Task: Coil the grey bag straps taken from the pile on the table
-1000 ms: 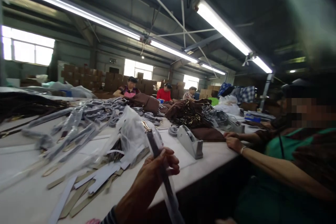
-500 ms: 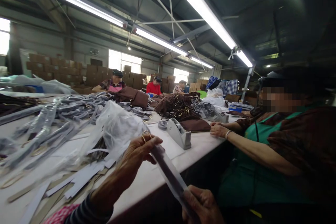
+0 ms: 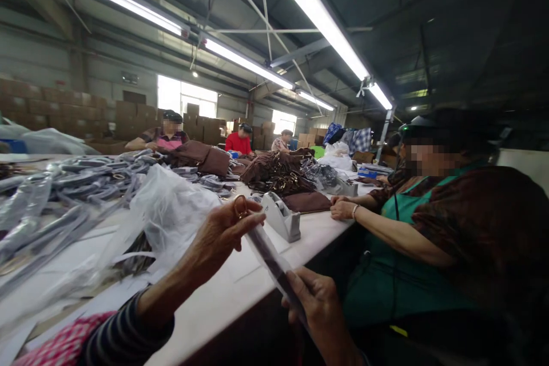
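Note:
A strap in a clear plastic sleeve (image 3: 272, 260) slants down to the right between my two hands. Its upper end, with a gold ring (image 3: 241, 206), is pinched in my left hand (image 3: 214, 237), fingers closed. Further down the strap, my right hand (image 3: 317, 303) is closed around it, thumb on top. The strap's lower end is hidden behind my right hand. Just beyond my left hand, a grey tape dispenser (image 3: 281, 217) stands on the white table (image 3: 227, 291).
Plastic-wrapped straps (image 3: 94, 177) and a crumpled clear bag (image 3: 167, 211) lie at the left. Brown pieces with gold hardware (image 3: 278, 171) are heaped beyond. At the right, a person in a green apron (image 3: 394, 257) rests hands at the table edge. Other people sit further back.
The view has shifted right. My right hand has moved up along the strap, closer to my left hand, which still holds the ring end.

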Demonstrator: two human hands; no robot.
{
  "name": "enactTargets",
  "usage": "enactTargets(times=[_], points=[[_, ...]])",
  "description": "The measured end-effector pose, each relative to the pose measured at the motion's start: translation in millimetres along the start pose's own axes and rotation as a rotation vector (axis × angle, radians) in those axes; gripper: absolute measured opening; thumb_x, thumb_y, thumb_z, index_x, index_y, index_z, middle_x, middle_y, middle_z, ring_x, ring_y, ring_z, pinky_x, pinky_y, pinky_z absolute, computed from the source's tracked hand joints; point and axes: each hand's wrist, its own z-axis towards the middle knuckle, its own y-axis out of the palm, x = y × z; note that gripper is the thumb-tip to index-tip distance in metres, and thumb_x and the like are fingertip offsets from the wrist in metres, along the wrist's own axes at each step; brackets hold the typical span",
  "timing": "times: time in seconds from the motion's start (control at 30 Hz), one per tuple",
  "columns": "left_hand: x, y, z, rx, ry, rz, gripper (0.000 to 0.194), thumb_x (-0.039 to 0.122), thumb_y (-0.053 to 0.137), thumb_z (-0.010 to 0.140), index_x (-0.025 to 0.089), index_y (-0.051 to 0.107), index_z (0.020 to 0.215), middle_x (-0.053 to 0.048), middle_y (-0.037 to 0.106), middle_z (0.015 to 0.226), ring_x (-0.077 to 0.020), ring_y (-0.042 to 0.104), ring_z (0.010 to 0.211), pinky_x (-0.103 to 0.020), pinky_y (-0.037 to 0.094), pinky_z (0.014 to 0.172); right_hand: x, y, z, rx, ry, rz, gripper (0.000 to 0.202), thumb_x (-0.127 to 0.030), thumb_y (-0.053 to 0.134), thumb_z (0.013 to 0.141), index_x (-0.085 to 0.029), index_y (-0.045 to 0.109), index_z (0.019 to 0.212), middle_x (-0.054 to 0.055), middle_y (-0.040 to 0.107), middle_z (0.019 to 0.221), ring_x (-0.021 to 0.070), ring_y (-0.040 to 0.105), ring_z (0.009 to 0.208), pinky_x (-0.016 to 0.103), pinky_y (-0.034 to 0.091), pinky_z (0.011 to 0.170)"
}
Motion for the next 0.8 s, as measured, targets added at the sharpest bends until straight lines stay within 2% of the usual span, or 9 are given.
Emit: enactTargets(times=[0.07,0.13,0.27,0.33,0.4,0.47,0.57,0.67,0.8], points=[[12.2,-5.8,13.5,0.013,0.062,0.007,0.03,0.034,0.082,0.08,0.017,0.075,0.104,0.001,0.071,0.076,-0.0112,0.058,0.055,-0.021,0.049,0.048,-13.0,3.6,11.9,0.031,-0.053,0.01,0.058,-0.067,0.062,0.092,-0.015,0.066,0.067,0.002,0.062,0.053,0.0101,0.051,0.042,0.02,0.031,0.042],[30.5,-10.3,32.1,0.067,0.151,-0.022,0.025,0.026,0.084,0.073,0.016,0.077,0.096,0.0,0.072,0.074,-0.0124,0.063,0.057,-0.021,0.053,0.051,-32.7,11.7,27.0,0.052,-0.119,0.035,0.056,-0.064,0.06,0.095,-0.015,0.069,0.068,0.001,0.06,0.05,0.0105,0.052,0.042,0.02,0.033,0.043],[77.0,-17.5,69.0,0.145,0.272,-0.061,0.018,0.016,0.083,0.065,0.015,0.079,0.083,-0.002,0.074,0.068,-0.0155,0.069,0.057,-0.023,0.057,0.051,-82.9,30.9,60.2,0.099,-0.293,0.108,0.05,-0.057,0.06,0.097,-0.015,0.074,0.074,0.004,0.069,0.059,0.0126,0.061,0.049,0.02,0.04,0.048],[95.4,-20.2,79.4,0.167,0.299,-0.053,0.017,0.014,0.082,0.062,0.015,0.079,0.079,-0.001,0.072,0.064,-0.016,0.069,0.054,-0.024,0.058,0.049,-105.2,37.0,74.3,0.105,-0.364,0.147,0.046,-0.053,0.064,0.095,-0.014,0.075,0.074,0.004,0.071,0.062,0.0133,0.063,0.05,0.02,0.041,0.047],[105.3,-21.2,83.4,0.183,0.326,-0.041,0.016,0.013,0.081,0.062,0.015,0.079,0.077,-0.001,0.072,0.064,-0.0156,0.069,0.052,-0.024,0.058,0.048,-121.3,40.2,85.2,0.107,-0.412,0.168,0.042,-0.05,0.066,0.094,-0.014,0.075,0.074,0.004,0.07,0.061,0.0131,0.063,0.05,0.02,0.041,0.047],[106.0,-20.3,83.5,0.184,0.341,-0.027,0.014,0.012,0.08,0.062,0.015,0.078,0.076,-0.001,0.072,0.064,-0.0156,0.069,0.053,-0.024,0.058,0.049,-131.2,42.6,93.8,0.114,-0.439,0.187,0.04,-0.047,0.065,0.094,-0.014,0.076,0.074,0.003,0.069,0.059,0.0131,0.062,0.051,0.021,0.042,0.048],[96.9,-16.7,82.7,0.192,0.36,0.005,0.012,0.015,0.079,0.064,0.014,0.078,0.076,0.0,0.071,0.062,-0.0149,0.067,0.051,-0.023,0.056,0.047,-139.3,48.9,106.1,0.121,-0.442,0.216,0.038,-0.045,0.065,0.093,-0.014,0.075,0.075,0.002,0.068,0.06,0.0128,0.061,0.049,0.021,0.042,0.047],[88.4,-15.1,83.4,0.232,0.357,-0.017,0.015,0.018,0.081,0.063,0.014,0.079,0.077,-0.001,0.072,0.064,-0.0143,0.066,0.052,-0.022,0.055,0.047,-145.9,57.7,120.1,0.1,-0.433,0.245,0.034,-0.044,0.063,0.092,-0.015,0.073,0.076,0.001,0.066,0.059,0.0111,0.055,0.042,0.021,0.036,0.042],[83.2,-25.0,81.5,0.259,0.265,-0.151,0.027,0.022,0.089,0.057,0.012,0.079,0.08,-0.003,0.074,0.067,-0.0163,0.069,0.059,-0.025,0.059,0.053,-154.4,60.9,134.0,0.095,-0.561,0.131,0.038,-0.037,0.06,0.093,-0.017,0.06,0.061,-0.004,0.054,0.051,0.0086,0.042,0.043,0.022,0.028,0.043]])
